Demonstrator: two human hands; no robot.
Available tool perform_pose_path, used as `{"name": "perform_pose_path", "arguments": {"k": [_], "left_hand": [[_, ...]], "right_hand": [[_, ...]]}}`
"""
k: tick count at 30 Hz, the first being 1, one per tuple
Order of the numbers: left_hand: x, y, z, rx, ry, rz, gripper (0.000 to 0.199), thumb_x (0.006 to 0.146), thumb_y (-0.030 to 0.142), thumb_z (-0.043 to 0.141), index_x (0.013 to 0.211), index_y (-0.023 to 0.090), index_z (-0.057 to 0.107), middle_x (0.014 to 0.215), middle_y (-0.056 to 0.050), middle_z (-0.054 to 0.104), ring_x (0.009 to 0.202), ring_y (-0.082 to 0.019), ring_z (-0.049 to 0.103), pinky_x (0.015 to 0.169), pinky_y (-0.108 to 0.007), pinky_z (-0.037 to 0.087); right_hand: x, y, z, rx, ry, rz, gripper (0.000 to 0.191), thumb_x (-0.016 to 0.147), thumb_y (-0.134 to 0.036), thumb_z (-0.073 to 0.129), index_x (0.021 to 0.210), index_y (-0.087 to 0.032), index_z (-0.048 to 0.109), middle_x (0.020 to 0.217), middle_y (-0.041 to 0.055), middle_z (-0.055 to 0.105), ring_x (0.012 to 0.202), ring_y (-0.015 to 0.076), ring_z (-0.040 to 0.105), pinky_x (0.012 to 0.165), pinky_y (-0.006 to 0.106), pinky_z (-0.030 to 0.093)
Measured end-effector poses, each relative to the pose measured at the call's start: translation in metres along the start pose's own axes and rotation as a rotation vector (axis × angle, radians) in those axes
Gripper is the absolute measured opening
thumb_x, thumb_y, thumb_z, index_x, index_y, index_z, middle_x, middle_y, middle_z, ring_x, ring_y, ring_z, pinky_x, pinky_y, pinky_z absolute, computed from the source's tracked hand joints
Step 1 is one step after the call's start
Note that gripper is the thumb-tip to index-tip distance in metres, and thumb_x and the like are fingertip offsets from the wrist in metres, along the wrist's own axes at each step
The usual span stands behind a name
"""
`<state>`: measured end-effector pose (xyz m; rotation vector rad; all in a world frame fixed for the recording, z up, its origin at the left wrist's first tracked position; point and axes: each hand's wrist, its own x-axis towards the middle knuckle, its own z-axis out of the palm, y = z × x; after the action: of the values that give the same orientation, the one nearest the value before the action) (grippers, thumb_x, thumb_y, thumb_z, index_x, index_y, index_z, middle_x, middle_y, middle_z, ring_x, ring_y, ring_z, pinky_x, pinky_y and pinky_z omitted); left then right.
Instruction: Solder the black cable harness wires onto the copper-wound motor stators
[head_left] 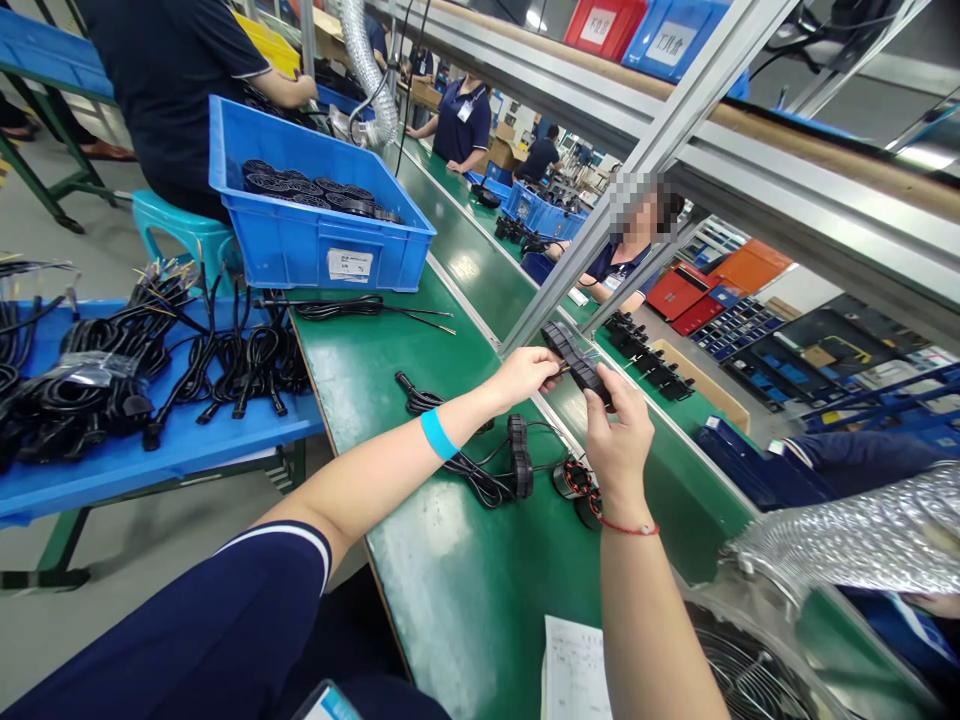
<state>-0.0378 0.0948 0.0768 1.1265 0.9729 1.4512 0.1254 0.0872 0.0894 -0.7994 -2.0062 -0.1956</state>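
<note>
My right hand (621, 425) grips one end of a black ribbed plastic housing (576, 352), raised above the green bench (442, 560). My left hand (529, 375) is closed in a pinch beside the housing, on thin wires (566, 369) that run to it. Below my hands lies a second black housing (519, 457) standing on edge, next to a coiled black cable (484, 482). Two round motor stators with copper windings, a nearer one (589, 508) and a farther one (572, 478), sit by my right wrist.
A blue bin (322, 240) of black parts stands at the bench's far left. Another black cable (341, 308) lies before it. Bundled cables (97, 370) cover a blue side table. A metal post (570, 265) rises close beyond my hands. Paper (574, 670) lies near my right forearm.
</note>
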Motion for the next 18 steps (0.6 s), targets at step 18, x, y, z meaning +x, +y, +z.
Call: {"name": "perform_pose_path", "arguments": {"k": [18], "left_hand": [[-0.004,-0.051,-0.032,0.038,-0.144,-0.155,0.017,0.075,0.020,0.053,0.077,0.012,0.067,0.069,-0.002,0.066,0.064,-0.011,0.059,0.069,-0.024,0.046]], "right_hand": [[-0.012,0.009,0.008,-0.042,-0.141,-0.011,0.032,0.094,-0.028,0.046,0.123,-0.022,0.061,0.115,0.0087,0.067,0.104,0.0251,0.059,0.090,0.043,0.047]]}}
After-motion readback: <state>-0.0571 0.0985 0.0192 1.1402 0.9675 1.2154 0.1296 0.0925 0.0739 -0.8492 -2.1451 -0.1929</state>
